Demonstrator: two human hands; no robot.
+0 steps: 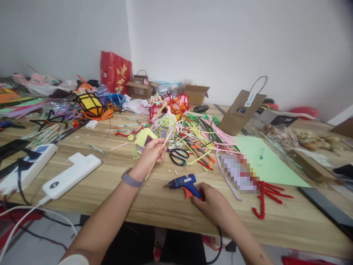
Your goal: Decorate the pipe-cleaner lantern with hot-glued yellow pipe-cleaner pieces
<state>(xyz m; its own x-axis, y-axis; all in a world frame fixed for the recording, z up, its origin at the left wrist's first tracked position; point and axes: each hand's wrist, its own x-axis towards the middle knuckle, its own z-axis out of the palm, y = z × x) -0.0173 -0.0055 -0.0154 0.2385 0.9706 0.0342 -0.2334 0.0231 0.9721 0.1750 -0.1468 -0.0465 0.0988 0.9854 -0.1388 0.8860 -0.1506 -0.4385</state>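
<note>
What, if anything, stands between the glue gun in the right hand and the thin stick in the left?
Nothing visible stands between the glue gun in the right hand and the lower end of the thin stick in the left hand. The black scissors lie farther back, off that path.

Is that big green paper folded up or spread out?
Spread out: the green paper lies flat on the table, its broad face showing and no fold visible.
</note>
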